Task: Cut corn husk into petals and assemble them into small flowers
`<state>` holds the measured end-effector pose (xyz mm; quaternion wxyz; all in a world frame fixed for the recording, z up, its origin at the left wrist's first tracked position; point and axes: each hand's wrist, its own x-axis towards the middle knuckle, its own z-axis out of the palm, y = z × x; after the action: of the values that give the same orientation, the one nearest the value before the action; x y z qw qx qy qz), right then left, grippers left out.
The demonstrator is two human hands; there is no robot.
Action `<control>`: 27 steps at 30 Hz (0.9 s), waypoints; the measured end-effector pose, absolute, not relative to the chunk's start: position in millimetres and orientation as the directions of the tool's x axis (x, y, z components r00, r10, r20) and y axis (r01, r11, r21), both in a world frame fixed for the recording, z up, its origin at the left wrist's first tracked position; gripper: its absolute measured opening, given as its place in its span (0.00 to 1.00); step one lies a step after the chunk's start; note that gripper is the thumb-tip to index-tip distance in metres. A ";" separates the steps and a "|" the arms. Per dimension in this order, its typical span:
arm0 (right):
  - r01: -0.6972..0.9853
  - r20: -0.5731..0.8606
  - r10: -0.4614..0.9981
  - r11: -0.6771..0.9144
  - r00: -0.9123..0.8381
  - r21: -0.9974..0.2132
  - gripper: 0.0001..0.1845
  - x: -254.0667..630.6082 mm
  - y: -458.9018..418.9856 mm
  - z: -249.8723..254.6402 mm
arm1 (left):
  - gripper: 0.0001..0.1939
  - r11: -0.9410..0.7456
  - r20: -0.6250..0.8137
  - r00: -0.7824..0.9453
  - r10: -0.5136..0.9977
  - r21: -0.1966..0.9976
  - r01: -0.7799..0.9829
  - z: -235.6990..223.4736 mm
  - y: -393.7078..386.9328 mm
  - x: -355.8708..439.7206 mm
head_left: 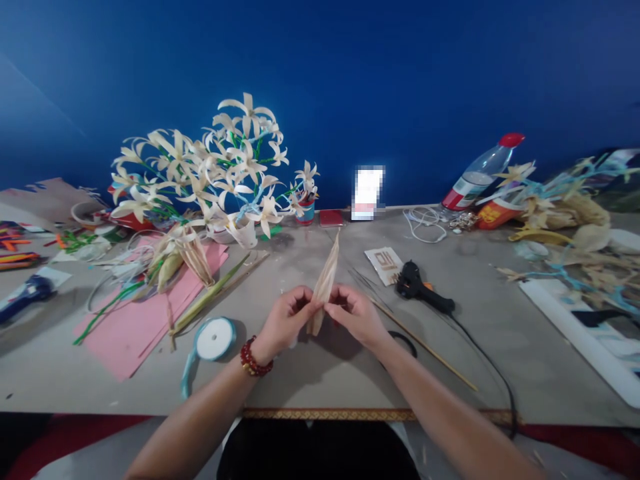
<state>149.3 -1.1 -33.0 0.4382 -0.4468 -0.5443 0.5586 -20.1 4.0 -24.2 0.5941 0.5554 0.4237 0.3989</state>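
A grey worktable (300, 390) spreads beneath a person's bare forearms, a black glue gun (426, 291) lying on it. A bank of pale handmade flowers (200, 189) on green and blue stems rises beyond the glue gun and to its left. Pink sheets (125, 340) lie well to the gun's left, under husks and cords, while a red-capped bottle (473, 183) leans beyond it, to the right.

Just left of the gun, the left hand (287, 319) and right hand (359, 319) meet, fingers curled, thumbs and fingers pinched nearly closed. Between them they hold a dried husk (327, 270), also left of the gun, its pointed tip aimed away from the person and its lower end jutting below the thumbs.

The step in hand appears to be gathering or folding the husk near its base; the next move likely calls for one hand to keep that pinch firm, freeing the other.

A ribbon roll (215, 339) sits well left of the gun, its loose end trailing; a small packet (385, 265) lies just beside the gun's nozzle end.
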 end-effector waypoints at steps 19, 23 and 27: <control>0.201 0.107 0.992 0.119 -0.070 -0.972 0.05 146.6 -3.1 -36.5 | 0.13 -0.126 0.076 0.250 0.965 0.973 0.192 -27.8 -1.5 -15.0; 0.271 0.143 0.989 0.146 -0.029 -0.952 0.04 151.5 1.2 -37.0 | 0.11 -0.176 0.129 0.261 0.957 0.970 0.166 -18.9 -7.7 -14.0; 0.100 0.065 0.986 0.050 0.151 -0.994 0.04 166.6 16.6 -39.5 | 0.10 -0.135 0.149 0.179 0.973 0.987 -0.088 -7.8 -7.7 -25.4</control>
<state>166.6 16.6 -39.5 0.5268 -0.5458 -0.4976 0.4207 -25.4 -7.7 -7.8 0.5256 0.5595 0.3951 0.5045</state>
